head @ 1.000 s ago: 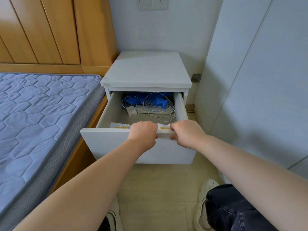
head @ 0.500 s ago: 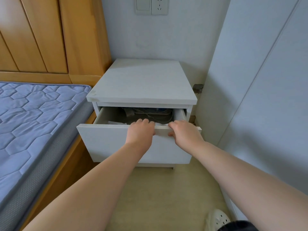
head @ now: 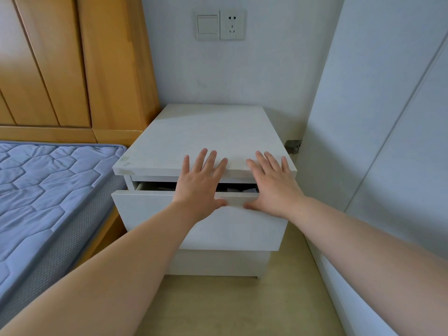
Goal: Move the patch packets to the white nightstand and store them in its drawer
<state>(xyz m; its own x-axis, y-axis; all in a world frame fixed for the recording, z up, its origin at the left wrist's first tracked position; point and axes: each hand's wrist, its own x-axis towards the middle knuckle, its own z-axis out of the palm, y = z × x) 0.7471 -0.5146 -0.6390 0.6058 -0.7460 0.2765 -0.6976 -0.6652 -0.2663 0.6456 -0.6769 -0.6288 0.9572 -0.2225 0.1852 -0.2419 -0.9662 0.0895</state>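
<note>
The white nightstand (head: 208, 132) stands against the wall between the bed and a white panel. Its drawer (head: 145, 214) is nearly pushed in, with only a narrow dark gap left under the top. My left hand (head: 198, 185) and my right hand (head: 271, 187) lie side by side on the drawer front with fingers spread straight, thumbs pressing the panel and fingertips reaching over the nightstand's front edge. A sliver of white paper-like stuff (head: 240, 190) shows in the gap between my hands; the patch packets cannot be made out.
A bed with a blue quilted mattress (head: 48, 190) and wooden headboard (head: 72, 61) fills the left. A white wall panel (head: 388, 117) runs along the right. A switch and socket plate (head: 219, 25) sits on the wall above. Beige floor (head: 230, 306) lies below.
The drawer has gone from wide open to almost closed. My hands let go of its top edge and now press flat with open fingers. The drawer's contents have dropped out of sight.
</note>
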